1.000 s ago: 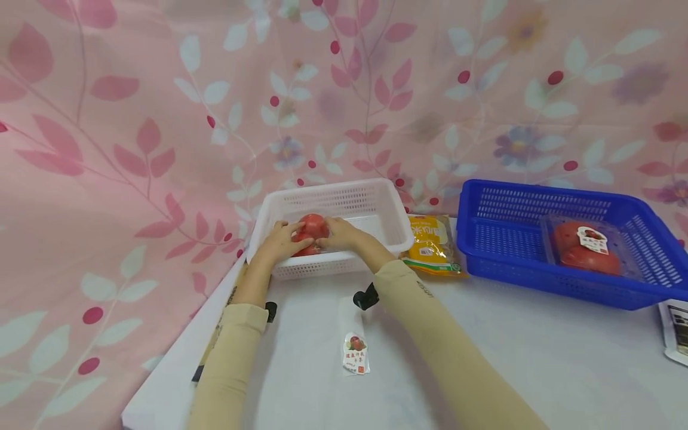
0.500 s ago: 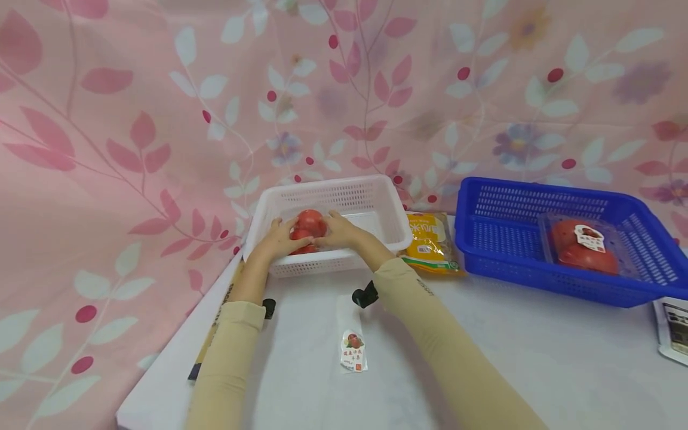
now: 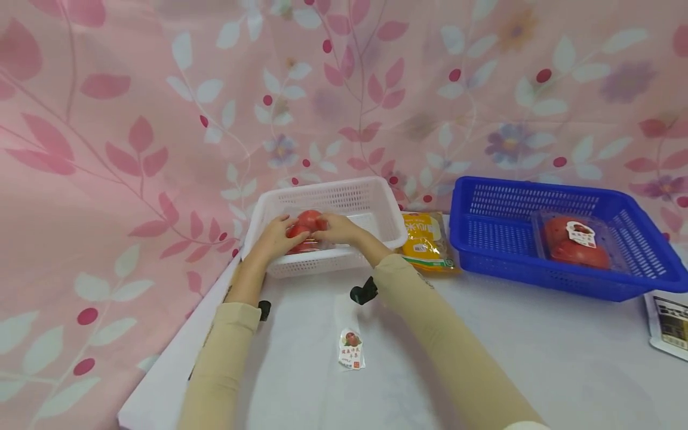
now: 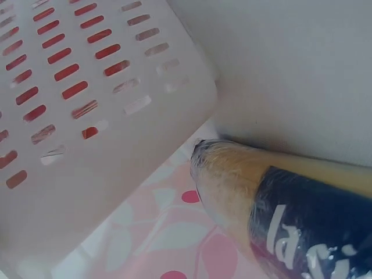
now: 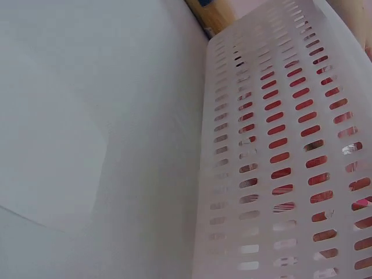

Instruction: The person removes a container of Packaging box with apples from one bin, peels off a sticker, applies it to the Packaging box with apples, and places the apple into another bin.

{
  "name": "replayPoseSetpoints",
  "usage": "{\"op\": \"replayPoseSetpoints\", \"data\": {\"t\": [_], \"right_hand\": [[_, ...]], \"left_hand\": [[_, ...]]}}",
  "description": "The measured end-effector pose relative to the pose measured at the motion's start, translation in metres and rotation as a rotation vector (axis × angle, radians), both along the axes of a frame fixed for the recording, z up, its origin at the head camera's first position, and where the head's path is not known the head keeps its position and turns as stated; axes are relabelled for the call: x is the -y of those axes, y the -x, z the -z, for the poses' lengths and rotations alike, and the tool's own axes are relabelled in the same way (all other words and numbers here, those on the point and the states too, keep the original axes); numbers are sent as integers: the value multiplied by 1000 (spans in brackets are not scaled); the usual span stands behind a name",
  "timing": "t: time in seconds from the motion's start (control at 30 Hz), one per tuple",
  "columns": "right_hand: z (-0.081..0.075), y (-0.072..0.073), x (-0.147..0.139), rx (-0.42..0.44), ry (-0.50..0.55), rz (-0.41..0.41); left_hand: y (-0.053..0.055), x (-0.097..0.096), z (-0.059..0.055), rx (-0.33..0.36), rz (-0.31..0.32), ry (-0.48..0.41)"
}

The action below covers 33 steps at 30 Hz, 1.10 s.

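In the head view a clear-wrapped pack of round red fruit (image 3: 309, 220) lies at the left front inside the white perforated basket (image 3: 389, 203). My left hand (image 3: 276, 237) grips the pack from its left side, fingers over the far edge and thumb in front. On the opposite side my right hand (image 3: 340, 230) holds it with curled fingers. Part of the fruit is hidden behind both hands. Red patches show through the slots of the basket wall (image 5: 226, 168) in the right wrist view, and through the basket wall (image 4: 133, 139) in the left wrist view.
A yellow food bag (image 3: 421, 242) lies between the white basket and a blue basket (image 3: 505, 269), which holds another fruit pack (image 3: 570, 245). A labelled strip (image 3: 351, 349) lies in front. Left of the white basket is a wrapped long package (image 4: 232, 174); a pouch (image 3: 669, 325) sits far right.
Both hands stay at the fruit pack, with small shifts of fingers and thumbs around it. More of the pack's front shows between the hands now. The head view has shifted slightly.
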State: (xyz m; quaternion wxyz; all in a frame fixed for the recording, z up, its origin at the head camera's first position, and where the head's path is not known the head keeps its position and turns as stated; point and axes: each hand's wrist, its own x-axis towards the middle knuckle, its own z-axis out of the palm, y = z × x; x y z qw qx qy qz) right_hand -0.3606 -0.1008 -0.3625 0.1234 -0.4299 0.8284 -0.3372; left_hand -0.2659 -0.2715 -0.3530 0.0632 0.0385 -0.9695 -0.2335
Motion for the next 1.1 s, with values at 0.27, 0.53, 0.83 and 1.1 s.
{"op": "replayPoseSetpoints", "data": {"t": [0.27,0.53,0.83,1.1], "right_hand": [[-6,3,-5,-75,33,19],[-29,1,-23,-133,10,91],[-68,-10,-62,-217,54,132],[-81,-30,-114,-374,107,130]], "left_hand": [[4,-6,1,-122,40,14],[8,-33,-16,-217,29,22],[6,-70,-47,-350,31,19],[-11,-113,-64,-396,86,12]]}}
